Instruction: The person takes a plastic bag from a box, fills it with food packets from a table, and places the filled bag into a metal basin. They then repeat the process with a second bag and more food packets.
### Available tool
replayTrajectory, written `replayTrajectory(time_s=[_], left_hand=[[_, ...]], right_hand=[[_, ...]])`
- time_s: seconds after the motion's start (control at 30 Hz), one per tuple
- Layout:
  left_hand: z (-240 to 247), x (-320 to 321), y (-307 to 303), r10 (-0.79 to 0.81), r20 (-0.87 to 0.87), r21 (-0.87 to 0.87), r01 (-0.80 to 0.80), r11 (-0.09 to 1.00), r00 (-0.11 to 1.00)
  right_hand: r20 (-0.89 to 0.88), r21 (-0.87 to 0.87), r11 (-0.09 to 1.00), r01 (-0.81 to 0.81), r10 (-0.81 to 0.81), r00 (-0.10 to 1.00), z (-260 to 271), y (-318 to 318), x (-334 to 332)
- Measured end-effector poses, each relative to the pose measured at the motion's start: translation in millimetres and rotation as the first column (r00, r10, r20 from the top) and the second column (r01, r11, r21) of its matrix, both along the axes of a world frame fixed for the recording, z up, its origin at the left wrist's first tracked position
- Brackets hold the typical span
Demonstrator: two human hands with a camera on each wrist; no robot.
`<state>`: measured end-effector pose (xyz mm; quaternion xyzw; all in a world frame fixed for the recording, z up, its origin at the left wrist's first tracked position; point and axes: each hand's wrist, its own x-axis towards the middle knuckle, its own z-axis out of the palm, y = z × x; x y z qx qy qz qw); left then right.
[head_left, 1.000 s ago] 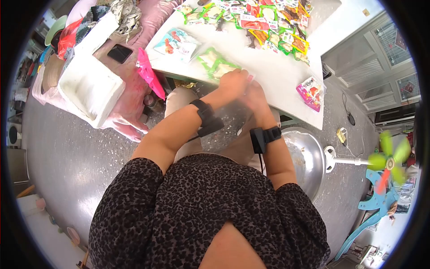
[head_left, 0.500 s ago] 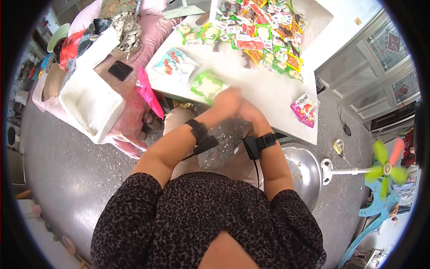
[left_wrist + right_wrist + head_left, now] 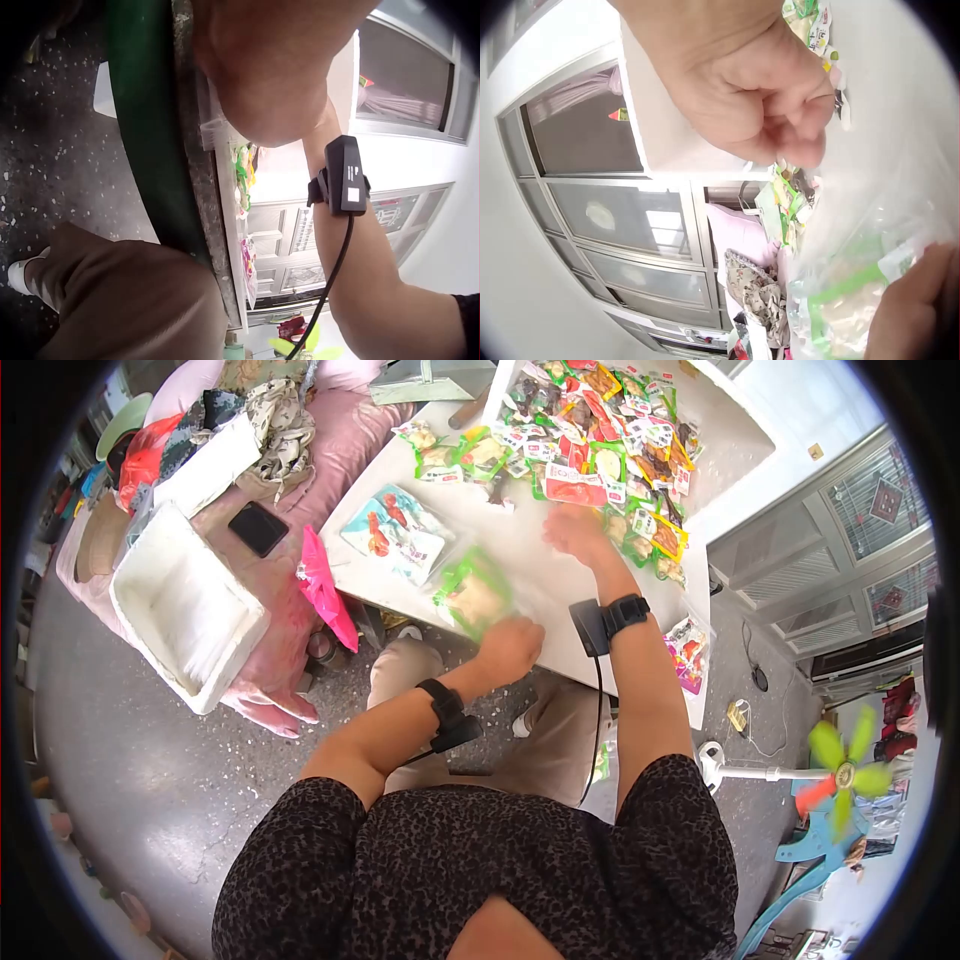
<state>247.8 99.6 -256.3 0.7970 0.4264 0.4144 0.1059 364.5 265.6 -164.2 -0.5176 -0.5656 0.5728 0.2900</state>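
Observation:
My left hand (image 3: 512, 650) grips the edge of a clear bag with a green-edged packet (image 3: 474, 598) inside, at the table's front edge. In the right wrist view, the fingers of this left hand (image 3: 915, 304) pinch the bag (image 3: 847, 304). My right hand (image 3: 580, 532) is over the table, just in front of a red-and-white packet (image 3: 575, 485) at the pile's near side. Its fingers are loosely curled with nothing visible between them, as the right wrist view shows of the right hand (image 3: 769, 101). A blue-and-white bag (image 3: 395, 535) lies left of the clear bag.
Many small colourful packets (image 3: 610, 435) spill from a white box (image 3: 735, 455) at the back right. A pink bag (image 3: 688, 652) lies on the table's right side. Left of the table are a hot-pink bag (image 3: 325, 592), a phone (image 3: 258, 528) and a white foam box (image 3: 190, 610). A fan (image 3: 845, 775) stands right.
My hands were together at the bag's edge; my right hand has moved away from the left towards the packet pile. My left hand stays at the bag, slightly lower in view.

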Motion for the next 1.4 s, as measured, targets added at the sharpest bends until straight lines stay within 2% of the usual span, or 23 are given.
replayTrajectory(time_s=[0.1, 0.2, 0.33, 0.43, 0.47, 0.57, 0.67, 0.7, 0.77, 0.8, 0.87, 0.93, 1.03, 1.07, 1.13, 1.2, 1.27, 1.3, 1.37, 1.4], left_hand=[[-4.1, -2.5, 3.4, -0.032, 0.069, 0.069, 0.027, 0.997, 0.997], [-3.9, -5.0, 4.8, -0.061, 0.105, 0.111, 0.049, 0.993, 0.993], [-0.7, -8.6, 5.3, -0.095, 0.102, 0.113, 0.084, 0.99, 0.99], [-5.6, -9.2, 8.3, -0.124, 0.131, 0.156, 0.104, 0.982, 0.983], [-6.5, -9.2, 7.8, -0.123, 0.137, 0.15, 0.102, 0.983, 0.983], [-7.3, -9.5, 8.5, -0.113, 0.143, 0.137, 0.094, 0.986, 0.983], [-9.2, -7.8, 7.6, -0.098, 0.143, 0.125, 0.08, 0.989, 0.985], [-7.0, -8.5, 7.1, -0.093, 0.145, 0.125, 0.075, 0.989, 0.985], [-5.9, -9.4, 8.6, -0.091, 0.144, 0.122, 0.074, 0.99, 0.985], [-7.1, -9.0, 8.5, -0.096, 0.142, 0.114, 0.08, 0.99, 0.985], [-7.2, -7.4, 7.9, -0.095, 0.141, 0.109, 0.08, 0.991, 0.985], [-5.4, -7.6, 7.1, -0.079, 0.137, 0.114, 0.063, 0.991, 0.987], [-2.8, -7.5, 6.1, -0.067, 0.118, 0.125, 0.052, 0.991, 0.991], [-2.8, -7.0, 5.8, -0.061, 0.103, 0.102, 0.05, 0.993, 0.993], [-4.2, -6.3, 4.6, -0.054, 0.069, 0.052, 0.051, 0.997, 0.996], [-6.0, -4.6, 4.9, -0.047, 0.039, 0.009, 0.047, 0.999, 0.998], [-4.0, -3.3, 5.2, -0.041, 0.006, -0.004, 0.041, 0.999, 0.999], [-3.2, -2.9, 5.3, -0.042, -0.012, 0.004, 0.042, 0.999, 0.999], [-6.6, -0.2, 6.2, -0.034, -0.079, 0.001, 0.034, 0.999, 0.996], [-10.5, 1.3, 7.6, -0.022, -0.126, -0.006, 0.021, 1.0, 0.992]], right_hand=[[-0.13, 0.032, 0.993, 0.118, -0.113, 0.985, -12.6, 51.7, -25.9], [-0.29, -0.005, 0.971, 0.241, -0.232, 0.929, -25.4, 98.0, -50.0], [-0.257, -0.011, 0.92, 0.392, -0.382, 0.888, -29.7, 139.2, -83.4], [-0.061, 0.042, 0.931, 0.363, -0.36, 0.931, -38.6, 166.3, -97.0], [-0.033, 0.055, 0.865, 0.499, -0.498, 0.867, -44.2, 171.9, -105.8], [0.121, 0.077, 0.915, 0.396, -0.403, 0.907, -51.7, 187.3, -108.1], [0.006, 0.044, 0.927, 0.373, -0.373, 0.928, -55.2, 187.8, -106.6], [-0.132, -0.031, 0.942, 0.333, -0.334, 0.933, -58.5, 189.5, -101.5], [-0.412, -0.15, 0.963, 0.226, -0.268, 0.871, -58.5, 194.8, -90.3], [-0.445, -0.129, 0.979, 0.155, -0.197, 0.874, -45.5, 177.2, -88.7], [-0.224, 0.085, 0.991, 0.104, -0.083, 0.971, -33.9, 153.1, -75.6], [-0.22, -0.021, 0.998, 0.052, -0.055, 0.974, 2.5, 104.8, -68.2], [-0.186, 0.07, 0.997, 0.027, -0.013, 0.982, 11.8, 69.1, -46.8], [-0.09, 0.141, 0.99, -0.013, 0.026, 0.996, 16.6, 52.2, -35.6], [-0.019, 0.2, 0.979, -0.04, 0.045, 0.999, 31.0, 3.2, -20.7], [0.071, 0.266, 0.961, -0.081, 0.064, 0.995, 25.9, -23.6, -1.7], [0.188, 0.326, 0.935, -0.139, 0.08, 0.979, -11.4, -38.8, 33.2], [0.198, 0.471, 0.875, -0.11, 0.017, 0.98, -26.9, -51.0, 47.3], [0.196, 0.723, 0.688, -0.061, -0.119, 0.973, -53.2, -73.9, 73.1], [0.151, 0.498, 0.852, 0.161, -0.268, 0.951, -62.4, -82.2, 83.9]])
